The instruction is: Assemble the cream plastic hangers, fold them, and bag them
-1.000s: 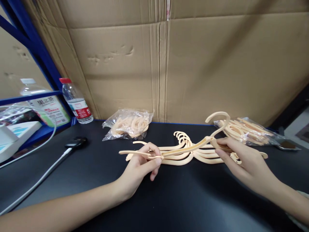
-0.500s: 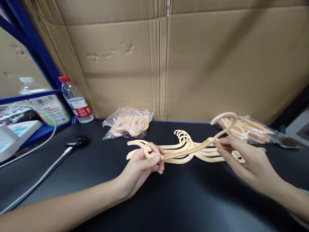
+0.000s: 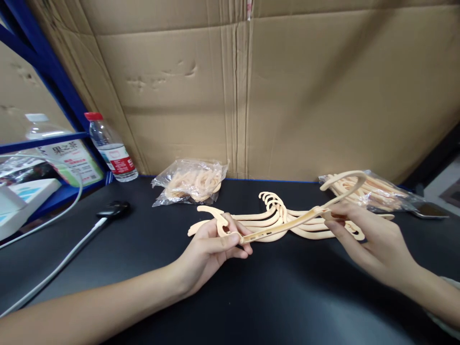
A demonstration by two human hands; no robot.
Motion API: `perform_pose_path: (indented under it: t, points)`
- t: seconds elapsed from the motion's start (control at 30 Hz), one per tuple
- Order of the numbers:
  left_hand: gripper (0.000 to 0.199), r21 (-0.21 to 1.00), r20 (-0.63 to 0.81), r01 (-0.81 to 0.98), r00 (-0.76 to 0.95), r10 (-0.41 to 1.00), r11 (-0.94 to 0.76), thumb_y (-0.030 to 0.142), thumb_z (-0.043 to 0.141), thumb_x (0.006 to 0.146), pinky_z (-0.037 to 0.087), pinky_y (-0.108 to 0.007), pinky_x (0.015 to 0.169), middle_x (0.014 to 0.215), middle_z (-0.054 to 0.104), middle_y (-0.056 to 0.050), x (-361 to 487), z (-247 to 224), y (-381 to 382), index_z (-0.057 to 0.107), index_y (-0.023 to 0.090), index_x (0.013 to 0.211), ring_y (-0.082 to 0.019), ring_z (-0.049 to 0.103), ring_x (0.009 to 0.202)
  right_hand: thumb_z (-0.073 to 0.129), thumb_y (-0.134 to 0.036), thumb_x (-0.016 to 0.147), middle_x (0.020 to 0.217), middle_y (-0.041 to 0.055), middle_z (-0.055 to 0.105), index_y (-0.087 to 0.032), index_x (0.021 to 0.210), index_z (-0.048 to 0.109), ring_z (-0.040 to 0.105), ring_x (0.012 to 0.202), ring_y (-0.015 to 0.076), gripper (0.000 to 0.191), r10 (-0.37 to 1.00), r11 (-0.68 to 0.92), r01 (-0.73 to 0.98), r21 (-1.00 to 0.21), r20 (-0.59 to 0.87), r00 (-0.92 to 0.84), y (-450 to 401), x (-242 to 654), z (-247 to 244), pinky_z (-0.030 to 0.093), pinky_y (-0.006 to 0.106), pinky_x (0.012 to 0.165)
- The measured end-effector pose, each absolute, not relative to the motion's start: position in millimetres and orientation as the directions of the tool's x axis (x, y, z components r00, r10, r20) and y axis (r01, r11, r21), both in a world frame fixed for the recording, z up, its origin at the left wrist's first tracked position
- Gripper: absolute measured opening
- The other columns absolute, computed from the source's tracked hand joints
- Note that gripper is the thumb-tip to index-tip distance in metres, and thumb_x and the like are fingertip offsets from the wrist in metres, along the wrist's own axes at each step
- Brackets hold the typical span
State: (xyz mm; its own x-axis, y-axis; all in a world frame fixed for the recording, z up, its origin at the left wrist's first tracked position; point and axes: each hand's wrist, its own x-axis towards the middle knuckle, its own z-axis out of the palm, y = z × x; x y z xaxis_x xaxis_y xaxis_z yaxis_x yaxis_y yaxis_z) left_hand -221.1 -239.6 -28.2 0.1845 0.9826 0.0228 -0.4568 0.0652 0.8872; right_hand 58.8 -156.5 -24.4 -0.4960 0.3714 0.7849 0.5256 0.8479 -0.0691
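Observation:
A beige plastic clothes hanger [image 3: 283, 226] is held above the black table, its hook curving up at the right. My left hand [image 3: 212, 244] pinches its left end between thumb and fingers, near a notched, curved tip. My right hand [image 3: 370, 237] grips it just beyond the base of the hook, and the fingers hide part of the piece there. Behind it, several similar beige hangers [image 3: 264, 218] lie stacked on the table with their hooks fanned toward the back.
Toward the back stand a clear bag of beige hooks [image 3: 194, 182] and a bag of long beige pieces [image 3: 381, 191]. A phone-like flat object [image 3: 431, 211] lies at right. At left are a water bottle [image 3: 117, 153], a black plug with white cable [image 3: 113, 209] and a blue shelf [image 3: 72, 191].
The held hanger has turned a little, so slots on its inner side now show. Its hook has swung slightly right and down. Both hands keep their grip.

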Motion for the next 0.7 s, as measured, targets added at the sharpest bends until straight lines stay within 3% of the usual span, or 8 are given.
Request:
perform_pose_path:
  t: [0.3,0.7]
  points:
    - [0.007,0.903,-0.016,-0.421,0.157,0.987,0.082,0.016,0.074,0.075,0.05,-0.02,0.063,0.071,0.065,-0.005,-220.8,-26.2,-239.2,0.069,0.012,0.076,-0.013,0.062,0.068,0.054,-0.015,0.09,0.08,0.0036,0.067,-0.02,0.097,0.058,0.065,0.07,0.0178,0.009,0.334,0.846,0.533,-0.018,0.797,-0.504,-156.7,58.6,-26.5,0.05,0.029,0.065]
    - [0.015,0.911,0.0,-0.413,0.042,0.999,0.017,0.016,0.078,0.072,0.05,-0.019,0.059,0.074,0.062,-0.001,-219.9,-25.6,-238.7,0.064,0.013,0.07,-0.011,0.061,0.064,0.056,-0.011,0.089,0.08,0.0022,0.067,-0.02,0.097,0.059,0.063,0.065,0.0153,0.012,0.339,0.864,0.499,-0.062,0.805,-0.487,-162.2,55.1,-29.0,0.049,0.028,0.064]
